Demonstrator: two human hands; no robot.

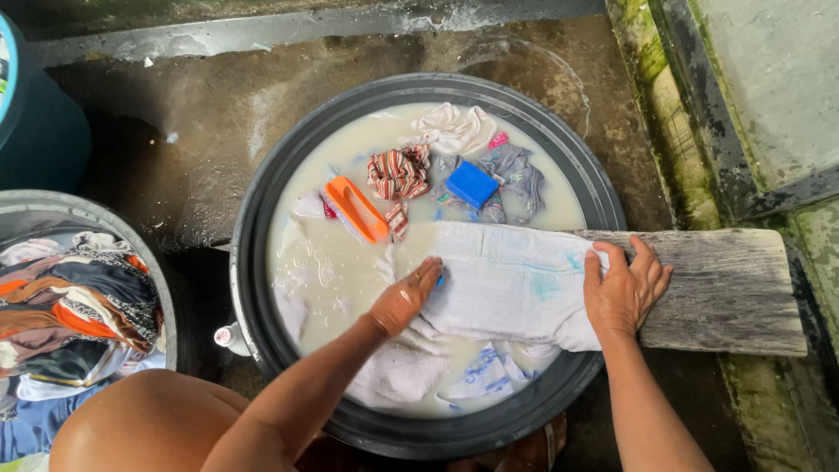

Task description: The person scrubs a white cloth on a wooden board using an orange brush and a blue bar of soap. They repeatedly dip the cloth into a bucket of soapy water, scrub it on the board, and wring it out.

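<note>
- The left hand (404, 299) pressed down on the near end of a white cloth (507, 284), fingers curled over a small blue object (440, 280), mostly hidden, so its kind could not be told.
- The right hand (622, 288) lay open and flat, fingers spread, pinning the far end of the cloth against a wooden washboard (725, 288).
- The white cloth was wet and creased, with faint blue-green smudges near the middle; it lay spread along the board, its lower edge trailing into the water.
- The washboard, grey and weathered, rested across the rim of a large dark basin (280, 166) and reached out to the right.
- The basin held cloudy, soapy water, in which floated an orange brush (357, 208), a striped garment (398, 172), a blue soap block (472, 183) and other soaked clothes.
- A second tub (52, 205) at the left held a heap of patterned laundry.
- The floor (192, 105) around them was wet concrete.
</note>
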